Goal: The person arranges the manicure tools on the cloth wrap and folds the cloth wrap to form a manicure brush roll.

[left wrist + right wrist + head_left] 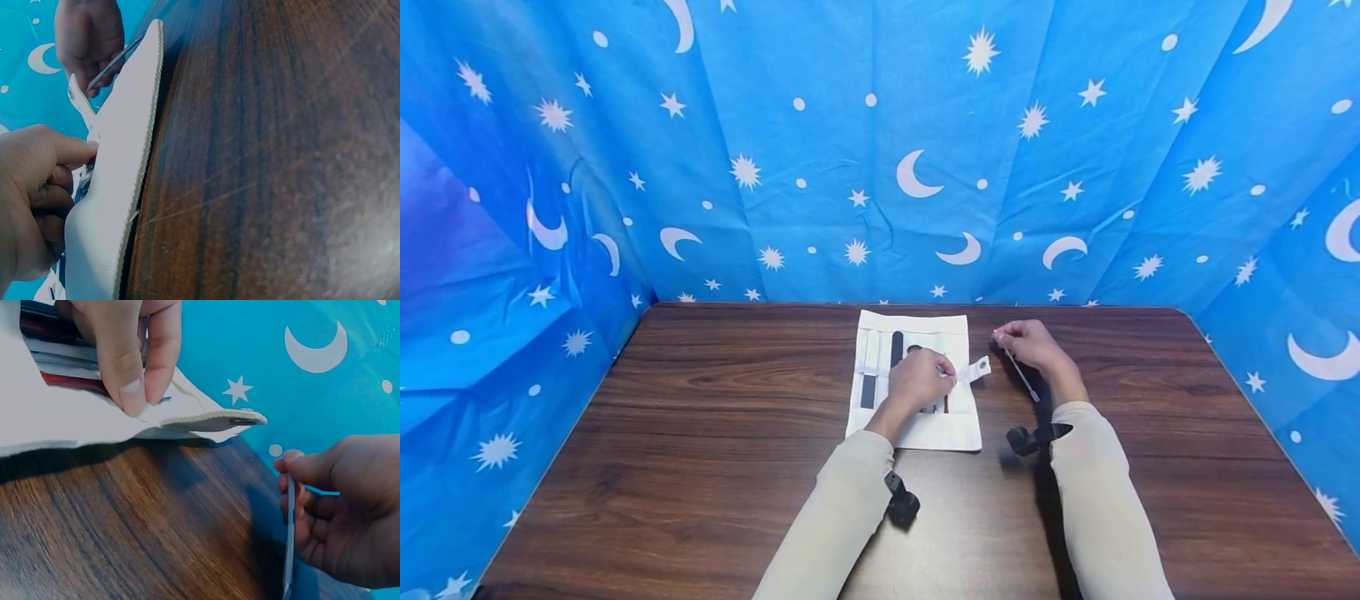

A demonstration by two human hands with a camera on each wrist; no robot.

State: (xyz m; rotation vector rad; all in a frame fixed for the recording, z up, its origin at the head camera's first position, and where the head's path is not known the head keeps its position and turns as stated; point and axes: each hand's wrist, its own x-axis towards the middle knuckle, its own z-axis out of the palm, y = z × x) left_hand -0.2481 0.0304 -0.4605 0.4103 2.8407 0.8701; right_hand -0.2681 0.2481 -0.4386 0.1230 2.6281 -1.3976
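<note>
A white fabric tool case (pixel 936 435) lies unfolded on the table, slim tools tucked into its pocket and under a thin elastic band (pixel 872 369). Over its right half, my left hand (pixel 920 379) pinches the band near the case's right edge between thumb and forefinger, as the right wrist view (pixel 128 356) shows from the side. My right hand (pixel 1028 343), to the right of the case, holds a slender silver metal tool (pixel 290 537) by its upper end. The tool slants down above the table, apart from the case. My left hand hides some of the pocketed tools.
A closure tab with a snap (pixel 981 367) sticks out from the case's right side. In the pocket stand a black-ended flat tool (pixel 897 346) and a dark red one (pixel 72 381). A blue curtain (pixel 820 167) with moons and stars hangs behind the brown wooden table (pixel 700 467).
</note>
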